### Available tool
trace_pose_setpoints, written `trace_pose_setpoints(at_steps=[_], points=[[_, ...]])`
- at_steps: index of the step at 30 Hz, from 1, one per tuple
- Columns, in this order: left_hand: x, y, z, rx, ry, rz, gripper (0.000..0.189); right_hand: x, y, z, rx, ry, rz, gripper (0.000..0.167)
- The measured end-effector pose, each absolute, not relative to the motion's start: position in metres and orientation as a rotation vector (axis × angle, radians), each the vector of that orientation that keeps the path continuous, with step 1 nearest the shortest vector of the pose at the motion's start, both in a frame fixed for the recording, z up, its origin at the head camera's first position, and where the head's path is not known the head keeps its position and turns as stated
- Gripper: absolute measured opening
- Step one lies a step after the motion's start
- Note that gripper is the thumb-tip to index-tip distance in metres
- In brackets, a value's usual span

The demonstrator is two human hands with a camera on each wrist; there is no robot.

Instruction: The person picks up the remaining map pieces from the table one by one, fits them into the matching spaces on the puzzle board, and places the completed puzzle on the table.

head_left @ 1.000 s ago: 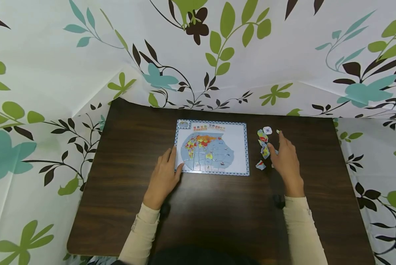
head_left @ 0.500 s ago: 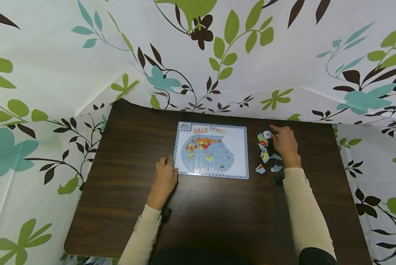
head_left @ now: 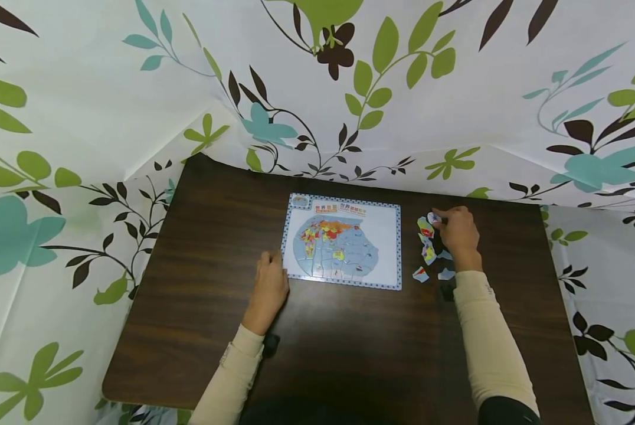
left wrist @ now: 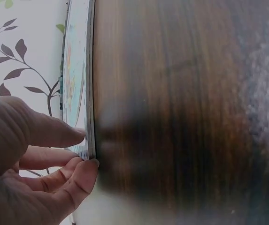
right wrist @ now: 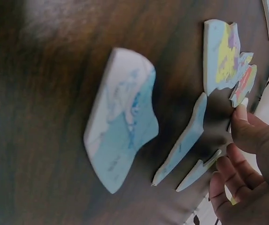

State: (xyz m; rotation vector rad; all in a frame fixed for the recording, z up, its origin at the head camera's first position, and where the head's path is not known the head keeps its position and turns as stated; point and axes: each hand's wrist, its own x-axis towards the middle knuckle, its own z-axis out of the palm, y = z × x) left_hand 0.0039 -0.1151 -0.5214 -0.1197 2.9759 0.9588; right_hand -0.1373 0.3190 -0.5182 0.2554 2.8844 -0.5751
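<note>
A world-map jigsaw board (head_left: 386, 248) with a blue patterned border lies on the table. Its map is partly filled with pieces. My left hand (head_left: 271, 283) grips the board's near left corner, thumb on top and curled fingertips at the edge in the left wrist view. To the right of the board, my right hand (head_left: 460, 233) pinches a small white compass puzzle piece (head_left: 432, 218) at its right side. That piece is hidden in the right wrist view. Close by lie a red-and-yellow piece (head_left: 425, 227), a yellow-purple piece (right wrist: 226, 54) and a white-and-blue piece (right wrist: 125, 117).
Two thin blue pieces lie near my right hand, one a long sliver (right wrist: 183, 140). A red-tipped piece (head_left: 421, 274) sits nearer me. The dark wooden table (head_left: 349, 342) backs onto a leaf-patterned cloth (head_left: 163, 118).
My right hand has moved from above the loose pieces to the compass piece, and its fingers have come onto it. The left hand has drawn in its fingers at the board's corner.
</note>
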Motion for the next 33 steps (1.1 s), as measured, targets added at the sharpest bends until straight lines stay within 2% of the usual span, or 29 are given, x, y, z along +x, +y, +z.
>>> trace_pose_setpoints(at_steps=[10, 15, 25, 33], points=[[0.003, -0.115, -0.519, -0.173, 2.953, 0.977, 0.04, -0.139, 0.317, -0.52, 0.23, 2.914, -0.758, 0.033], [0.004, -0.116, -0.521, -0.138, 3.011, 1.014, 0.032, -0.139, 0.312, -0.516, 0.253, 2.948, -0.881, 0.025], [0.004, -0.115, -0.516, -0.169, 2.966, 0.981, 0.028, -0.149, 0.288, -0.5, 0.205, 2.936, -1.091, 0.029], [0.004, -0.114, -0.514, -0.182, 2.963, 0.959, 0.027, -0.159, 0.258, -0.505, 0.214, 2.861, -1.109, 0.026]])
